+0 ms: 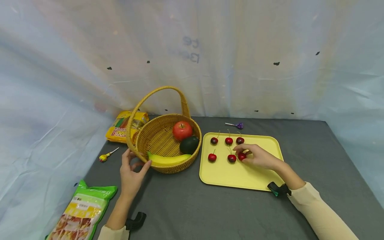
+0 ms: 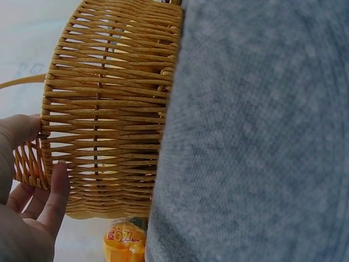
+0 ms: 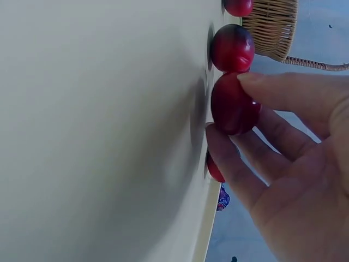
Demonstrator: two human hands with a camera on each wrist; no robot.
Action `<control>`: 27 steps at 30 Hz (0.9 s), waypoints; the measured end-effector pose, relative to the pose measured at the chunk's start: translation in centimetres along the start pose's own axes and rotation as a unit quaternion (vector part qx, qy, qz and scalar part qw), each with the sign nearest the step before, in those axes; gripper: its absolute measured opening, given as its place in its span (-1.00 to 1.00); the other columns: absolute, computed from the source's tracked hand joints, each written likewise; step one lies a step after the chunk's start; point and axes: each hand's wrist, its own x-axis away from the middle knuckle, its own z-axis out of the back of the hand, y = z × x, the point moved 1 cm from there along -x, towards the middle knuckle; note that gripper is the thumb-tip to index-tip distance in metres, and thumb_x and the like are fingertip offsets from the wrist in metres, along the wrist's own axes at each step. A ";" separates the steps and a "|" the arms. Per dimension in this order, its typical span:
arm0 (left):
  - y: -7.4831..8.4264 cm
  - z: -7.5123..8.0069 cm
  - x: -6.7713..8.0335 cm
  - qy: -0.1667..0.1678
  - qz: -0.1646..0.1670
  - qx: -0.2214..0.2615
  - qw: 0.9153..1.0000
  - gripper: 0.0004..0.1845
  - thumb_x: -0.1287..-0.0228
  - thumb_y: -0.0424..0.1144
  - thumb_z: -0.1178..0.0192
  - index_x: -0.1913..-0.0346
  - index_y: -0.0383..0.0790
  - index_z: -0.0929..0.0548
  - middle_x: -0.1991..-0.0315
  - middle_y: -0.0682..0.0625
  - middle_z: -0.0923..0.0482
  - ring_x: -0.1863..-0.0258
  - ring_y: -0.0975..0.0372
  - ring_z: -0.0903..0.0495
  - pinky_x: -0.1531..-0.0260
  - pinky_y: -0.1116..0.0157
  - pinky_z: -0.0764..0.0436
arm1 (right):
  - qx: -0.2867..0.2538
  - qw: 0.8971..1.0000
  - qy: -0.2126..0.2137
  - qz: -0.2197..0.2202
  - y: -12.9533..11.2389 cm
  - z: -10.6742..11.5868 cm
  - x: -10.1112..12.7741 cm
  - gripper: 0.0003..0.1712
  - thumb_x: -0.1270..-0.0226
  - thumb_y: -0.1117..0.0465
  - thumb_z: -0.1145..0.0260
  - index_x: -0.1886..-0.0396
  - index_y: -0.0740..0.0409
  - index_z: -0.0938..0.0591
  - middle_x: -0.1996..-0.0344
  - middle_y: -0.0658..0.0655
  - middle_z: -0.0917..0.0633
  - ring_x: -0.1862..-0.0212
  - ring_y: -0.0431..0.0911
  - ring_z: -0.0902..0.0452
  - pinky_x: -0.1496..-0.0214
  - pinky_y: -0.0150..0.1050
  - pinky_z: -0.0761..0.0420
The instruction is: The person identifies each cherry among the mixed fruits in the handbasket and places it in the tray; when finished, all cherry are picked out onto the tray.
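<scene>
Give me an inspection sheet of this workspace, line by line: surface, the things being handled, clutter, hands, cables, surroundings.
Surface: grey table.
Things in hand: six cherries on yellow tray; one cherry pinched by right hand; wicker basket holds apple, avocado, banana.
Clutter: green packet, yellow packet, yellow lollipop, purple lollipop.
Hands: left hand touches the basket's side.
Cables: nothing seen.
Surroundings: pale sheeting behind and beside.
</scene>
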 end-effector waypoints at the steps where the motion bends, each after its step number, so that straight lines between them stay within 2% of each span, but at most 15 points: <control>1: 0.3 0.0 -0.1 0.000 0.002 0.000 1.000 -0.22 0.02 -0.76 -0.34 -0.32 -0.59 -0.27 0.06 -0.43 -0.42 0.06 0.01 -0.50 0.27 0.45 -0.65 | -0.001 1.000 -0.003 -0.001 0.0 0.0 0.0 -0.52 -0.24 0.53 -0.32 -0.19 0.34 -0.56 0.04 0.18 -0.68 -0.01 0.08 -0.57 -0.06 0.12 -0.62; 5: 0.6 0.0 -0.1 0.000 0.016 0.002 1.000 -0.23 -0.01 -0.74 -0.35 -0.33 -0.56 -0.27 0.03 -0.44 -0.42 0.05 0.01 -0.50 0.24 0.48 -0.64 | -0.007 1.000 -0.017 -0.010 0.0 0.0 -0.1 -0.51 -0.25 0.52 -0.33 -0.19 0.33 -0.56 0.09 0.14 -0.68 0.00 0.07 -0.56 -0.06 0.11 -0.61; 11: 0.5 0.0 -0.1 -0.001 0.016 0.002 1.000 -0.23 0.00 -0.74 -0.35 -0.32 -0.57 -0.27 0.03 -0.47 -0.41 0.03 0.27 -0.50 0.24 0.48 -0.64 | -0.021 0.999 -0.029 -0.022 -0.3 0.1 -0.1 -0.49 -0.24 0.55 -0.31 -0.21 0.33 -0.55 0.08 0.15 -0.68 -0.02 0.10 -0.55 -0.09 0.14 -0.58; 13: 0.5 0.0 -0.1 -0.001 0.014 0.002 1.000 -0.23 0.00 -0.74 -0.35 -0.32 -0.57 -0.27 0.03 -0.47 -0.41 0.04 0.30 -0.49 0.24 0.50 -0.64 | -0.021 0.999 -0.029 -0.022 -0.4 0.1 0.0 -0.49 -0.23 0.56 -0.31 -0.21 0.33 -0.55 0.08 0.15 -0.68 -0.01 0.11 -0.55 -0.09 0.15 -0.57; 19: 0.6 0.0 -0.2 -0.001 0.008 0.001 1.000 -0.23 0.00 -0.75 -0.35 -0.32 -0.58 -0.27 0.04 -0.48 -0.41 0.04 0.29 -0.49 0.24 0.53 -0.62 | -0.016 0.999 -0.031 -0.018 -0.3 0.1 0.0 -0.49 -0.22 0.57 -0.29 -0.20 0.32 -0.56 0.08 0.15 -0.69 0.00 0.10 -0.55 -0.07 0.12 -0.58; 27: 0.5 0.1 -0.2 -0.003 0.011 -0.001 1.000 -0.23 -0.02 -0.73 -0.35 -0.33 -0.57 -0.28 0.03 -0.48 -0.40 0.03 0.18 -0.51 0.22 0.53 -0.62 | -0.013 0.999 -0.022 -0.020 -0.3 0.0 0.1 -0.52 -0.23 0.55 -0.32 -0.17 0.31 -0.59 0.06 0.16 -0.69 -0.01 0.11 -0.55 -0.04 0.09 -0.60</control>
